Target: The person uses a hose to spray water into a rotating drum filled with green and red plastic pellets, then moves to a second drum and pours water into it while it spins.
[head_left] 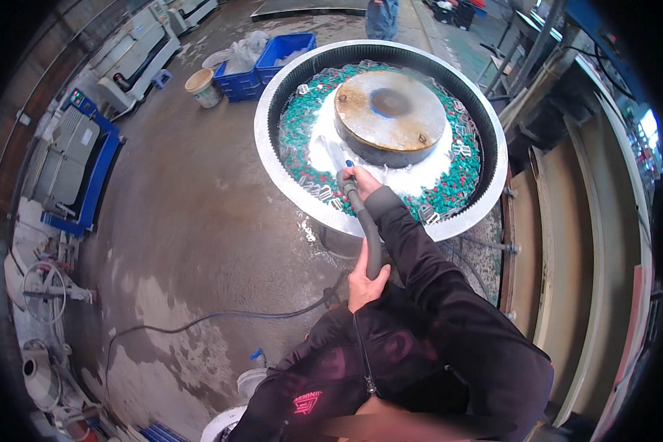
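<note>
We see the right hand (362,183) clamped around the upper part of a thick grey hose (370,234), close to its front end, where a small blue piece (349,163) shows beside the fingers. The left hand (365,287) is closed on the lower part of the same hose, with the thumb on one side and the fingers on the other. The hose stands between the two hands in front of the dark jacket (479,335), and its front end is over the near side of a round tub (264,129) with a broad white rim. At this end we see a pale, clear streak, but we cannot tell if it is water or a nozzle. Inside the tub there is white foam (320,158) around a round lid (429,103) with rusty stains, and around the foam lie many small green and red pieces (295,132), with some clear frames (462,150) among them. Beyond the tub, to the left, we find two blue crates (237,90) side by side, and a pale bucket (202,87) just beside them. A dark cable (206,318) runs across the wet floor (177,214), grey machines (70,158) stand along the left side, and beige panels (563,221) are on the right
</note>
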Motion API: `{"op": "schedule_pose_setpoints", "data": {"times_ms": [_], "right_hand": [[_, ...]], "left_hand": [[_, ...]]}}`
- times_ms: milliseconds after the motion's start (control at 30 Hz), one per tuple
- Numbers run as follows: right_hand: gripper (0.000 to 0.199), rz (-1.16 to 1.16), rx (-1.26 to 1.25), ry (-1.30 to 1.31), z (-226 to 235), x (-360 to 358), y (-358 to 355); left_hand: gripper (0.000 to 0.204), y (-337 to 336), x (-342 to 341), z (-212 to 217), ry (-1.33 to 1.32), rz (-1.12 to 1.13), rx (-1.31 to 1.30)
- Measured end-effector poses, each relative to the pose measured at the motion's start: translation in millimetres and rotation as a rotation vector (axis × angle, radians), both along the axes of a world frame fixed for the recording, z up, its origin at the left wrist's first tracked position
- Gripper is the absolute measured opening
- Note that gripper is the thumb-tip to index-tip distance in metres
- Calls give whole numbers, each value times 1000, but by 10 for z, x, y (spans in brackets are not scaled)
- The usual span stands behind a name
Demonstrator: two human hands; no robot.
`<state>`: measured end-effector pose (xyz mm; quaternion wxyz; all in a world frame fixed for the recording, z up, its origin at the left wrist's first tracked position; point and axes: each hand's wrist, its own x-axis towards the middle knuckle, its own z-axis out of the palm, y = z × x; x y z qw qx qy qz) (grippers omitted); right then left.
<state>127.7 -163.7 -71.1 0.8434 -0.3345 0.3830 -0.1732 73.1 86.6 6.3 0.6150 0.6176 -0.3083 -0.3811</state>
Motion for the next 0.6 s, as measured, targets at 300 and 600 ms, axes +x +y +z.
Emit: {"op": "schedule_pose_setpoints", "data": {"times_ms": [300, 600], "right_hand": [[26, -83, 175, 58, -336, -214, 82], [26, -82, 14, -144, 111, 177, 113]], "left_hand": [[69, 23, 70, -127, -186, -32, -29], [69, 184, 406, -93, -146, -70, -18]]}}
